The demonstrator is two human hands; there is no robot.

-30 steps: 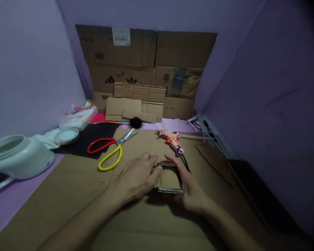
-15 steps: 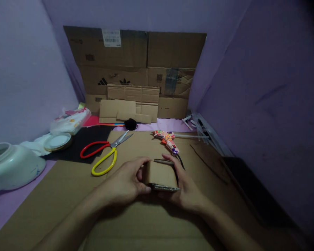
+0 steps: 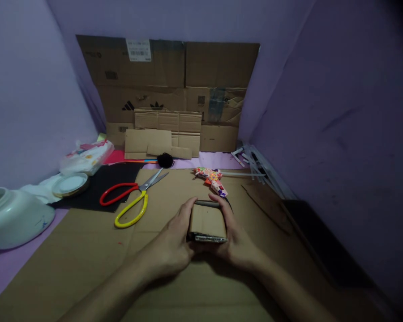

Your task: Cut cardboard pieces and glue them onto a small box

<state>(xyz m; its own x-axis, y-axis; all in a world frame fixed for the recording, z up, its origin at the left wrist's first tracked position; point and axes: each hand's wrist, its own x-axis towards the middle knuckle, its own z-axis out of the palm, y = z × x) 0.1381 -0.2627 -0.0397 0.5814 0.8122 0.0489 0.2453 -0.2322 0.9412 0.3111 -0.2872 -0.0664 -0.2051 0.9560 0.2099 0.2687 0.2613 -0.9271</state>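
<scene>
A small cardboard box (image 3: 208, 219) with layered, cut edges is held between my two hands, low in the middle of the head view. My left hand (image 3: 179, 241) is closed against its left side, thumb along the side. From the right, my right hand (image 3: 235, 235) grips the opposite side. The fingers beneath the box are mostly hidden. Just beyond lies a floral-patterned glue gun (image 3: 213, 179) with a glue stick in its back. Scissors (image 3: 139, 194) with one red and one yellow handle rest to the left, blades partly spread.
A cardboard sheet (image 3: 87, 264) covers the work surface. At left are a white ceramic pot (image 3: 16, 219), a round lid (image 3: 70, 183) and black paper (image 3: 107, 179). Black yarn (image 3: 165, 160) lies at the back, before cardboard pieces (image 3: 147, 141). Glue sticks (image 3: 265, 172) and a dark flat object (image 3: 322, 241) lie right.
My left hand has shifted its grip, its thumb going from the box's near corner to along its left side. The box has turned slightly. The whole view has shifted a little.
</scene>
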